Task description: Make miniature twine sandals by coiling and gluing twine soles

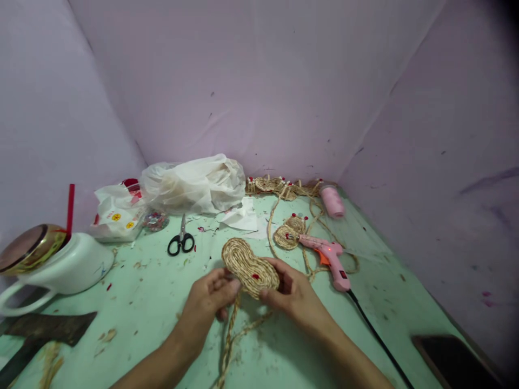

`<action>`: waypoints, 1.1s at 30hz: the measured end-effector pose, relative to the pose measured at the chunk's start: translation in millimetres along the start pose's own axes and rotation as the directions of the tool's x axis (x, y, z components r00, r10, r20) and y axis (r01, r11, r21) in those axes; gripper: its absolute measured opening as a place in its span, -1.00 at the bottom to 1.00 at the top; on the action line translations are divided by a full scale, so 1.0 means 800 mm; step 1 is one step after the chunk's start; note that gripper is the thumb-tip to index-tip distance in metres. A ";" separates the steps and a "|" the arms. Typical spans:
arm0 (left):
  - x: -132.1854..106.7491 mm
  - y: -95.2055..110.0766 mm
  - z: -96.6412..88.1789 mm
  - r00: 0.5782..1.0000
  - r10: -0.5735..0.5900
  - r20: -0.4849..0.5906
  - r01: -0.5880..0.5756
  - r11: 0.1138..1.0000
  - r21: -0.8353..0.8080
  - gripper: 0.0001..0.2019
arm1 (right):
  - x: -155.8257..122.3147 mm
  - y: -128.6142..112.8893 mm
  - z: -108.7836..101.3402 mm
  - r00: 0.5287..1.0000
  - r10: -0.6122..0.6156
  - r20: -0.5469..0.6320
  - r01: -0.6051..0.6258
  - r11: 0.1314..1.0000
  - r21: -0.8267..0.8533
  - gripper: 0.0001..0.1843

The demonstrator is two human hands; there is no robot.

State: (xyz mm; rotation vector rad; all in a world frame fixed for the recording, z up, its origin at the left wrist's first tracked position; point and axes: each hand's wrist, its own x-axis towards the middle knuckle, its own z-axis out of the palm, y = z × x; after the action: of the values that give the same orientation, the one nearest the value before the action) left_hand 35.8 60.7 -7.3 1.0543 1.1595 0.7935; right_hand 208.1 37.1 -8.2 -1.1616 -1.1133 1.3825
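Observation:
A flat, heart-like coil of braided straw rope [248, 265] with a small red dot is held up over the green table [154, 302]. My left hand [211, 302] pinches its lower left edge, fingers closed. At the lower right edge my right hand [292, 294] grips the coil. The loose braided tail [230, 340] hangs down between my wrists onto the table.
A pink glue gun [329, 258] with a lit red lamp lies right of my hands, its black cord [377, 340] running to the front. Black scissors [181, 241], plastic bags [194, 183], more straw coils [288, 233], a pink spool [332, 201], a white jug [68, 265] and a dark phone [454, 359] lie around.

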 end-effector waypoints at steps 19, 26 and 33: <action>0.002 0.016 -0.015 0.964 -0.015 0.267 -0.025 0.989 0.145 -0.73 | -0.007 0.001 0.004 0.993 0.082 -0.084 -0.055 0.956 0.289 -0.53; 0.002 -0.017 0.002 0.997 -0.014 0.077 0.014 1.000 0.001 -0.69 | -0.013 0.027 0.012 0.961 0.243 -0.131 -0.198 0.938 0.285 -0.49; 0.002 -0.021 0.004 0.996 0.029 0.086 -0.033 0.998 0.046 -0.70 | -0.016 0.032 0.008 0.934 0.327 -0.144 -0.257 0.895 0.364 -0.54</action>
State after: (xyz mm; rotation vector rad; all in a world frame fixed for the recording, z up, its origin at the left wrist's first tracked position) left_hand 38.5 55.8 -23.8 1.1375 1.0961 0.7406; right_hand 199.4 21.5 -31.8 -1.2134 -0.5373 1.5727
